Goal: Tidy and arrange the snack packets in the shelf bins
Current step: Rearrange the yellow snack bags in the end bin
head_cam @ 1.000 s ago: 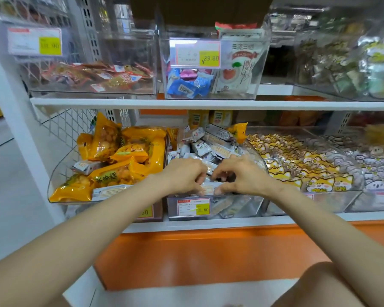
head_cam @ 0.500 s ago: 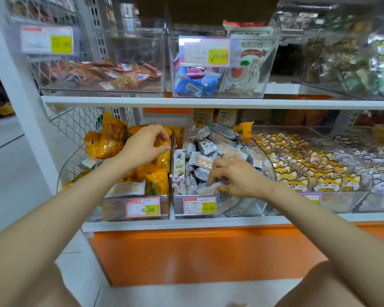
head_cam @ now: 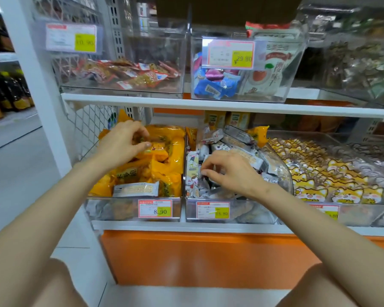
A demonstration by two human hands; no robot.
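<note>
White shelf (head_cam: 208, 104) of a shop rack, two tiers of clear bins, orange panel below. Lower tier, left to right: bin of yellow packets (head_cam: 164, 156), priced 8.90; bin of small grey-white packets (head_cam: 235, 138), priced 15.80; wide bin of cat-face packets (head_cam: 319, 173), laid in fairly even rows. Upper tier: bin of red-and-clear packets (head_cam: 129, 74), sparsely filled; bin of blue sweets (head_cam: 215, 86) with a tall white pouch leaning beside them.

Left hand (head_cam: 122, 145) over the back of the yellow bin — fingers curled and pinched on the top edge of one yellow packet, apparently lifting or turning it. One long grey-white packet (head_cam: 135, 189) lying across the front of the yellow heap, seemingly of another kind and so probably misplaced. Right hand (head_cam: 231, 171) low in the front of the grey-white bin — fingers bent down among the small packets, thumb and forefinger close together; whether one packet is actually gripped cannot be told.

Progress, as a judgement: early to middle. Cat-face rows seemingly in order; yellow heap and grey-white heap both jumbled, packets at all angles, a yellow packet (head_cam: 258, 135) stuck at the back of the grey-white bin. Left to do: sorting strays, squaring both heaps.
</note>
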